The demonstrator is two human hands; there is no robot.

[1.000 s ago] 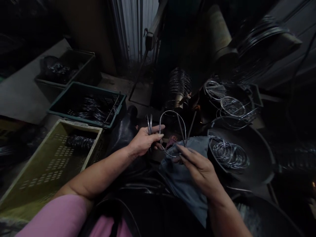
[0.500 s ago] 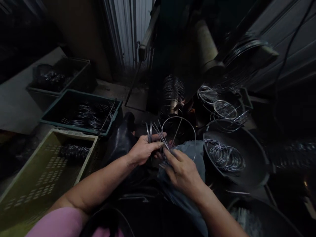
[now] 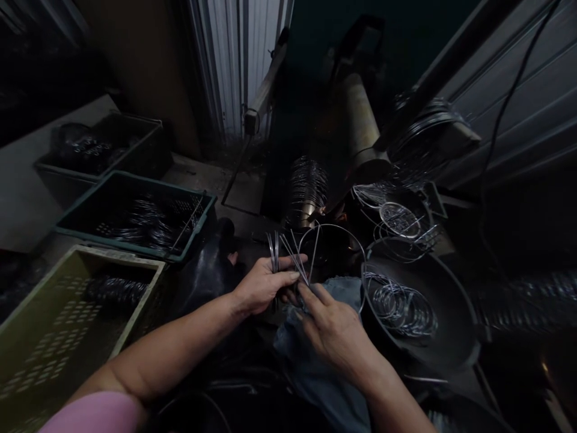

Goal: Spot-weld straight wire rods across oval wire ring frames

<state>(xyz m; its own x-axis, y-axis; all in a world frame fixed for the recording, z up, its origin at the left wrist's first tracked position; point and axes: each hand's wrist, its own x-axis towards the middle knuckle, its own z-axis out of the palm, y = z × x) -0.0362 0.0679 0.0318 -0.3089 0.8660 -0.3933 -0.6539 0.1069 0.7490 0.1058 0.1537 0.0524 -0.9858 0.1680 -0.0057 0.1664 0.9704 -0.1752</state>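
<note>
My left hand (image 3: 264, 284) is closed around a small bundle of wire rings (image 3: 273, 251) that stand upright between thumb and fingers. My right hand (image 3: 331, 328) is just to the right, its fingertips pinching more wire rings (image 3: 298, 260) and touching the left hand's bundle. A larger wire hoop (image 3: 336, 236) stands just beyond both hands. A grey-blue cloth (image 3: 315, 373) lies under the right hand, across my lap.
A dark round pan (image 3: 444, 313) with loose wire rings (image 3: 399, 304) sits at the right. On the left stand a yellow-green perforated crate (image 3: 67, 325), a green crate (image 3: 135, 213) and a darker crate (image 3: 103, 144), each with ring bundles. A machine with a cylinder (image 3: 360, 123) stands behind.
My right hand has moved left to meet the left hand and now pinches rings beside its bundle. The view has tilted up slightly.
</note>
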